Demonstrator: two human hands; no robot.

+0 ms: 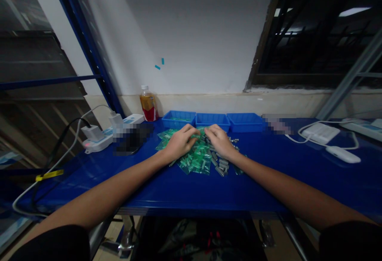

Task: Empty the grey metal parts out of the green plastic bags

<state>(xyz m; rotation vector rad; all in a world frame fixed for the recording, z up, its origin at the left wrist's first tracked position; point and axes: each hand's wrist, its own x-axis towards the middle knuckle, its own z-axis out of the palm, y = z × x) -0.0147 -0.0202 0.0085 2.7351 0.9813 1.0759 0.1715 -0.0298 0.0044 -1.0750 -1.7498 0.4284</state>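
Green see-through plastic bags (195, 161) lie heaped on the blue table, with small pieces inside them. My left hand (181, 141) is over this heap, its fingers curled and closed on a green plastic bag (201, 132). My right hand (220, 141) faces it from the other side, thumb and fingers pinched at the same bag's edge. Close under my right hand lie loose small grey cylindrical pieces (222, 164). What sits inside the held bag is partly hidden by my fingers.
Behind the heap stand three blue bins: a left bin (179, 115), a middle bin (212, 120) and a right bin (245, 122). A drink bottle (148, 105) and a power strip (103, 141) are at left. A white charger (320, 133) with cables lies at right.
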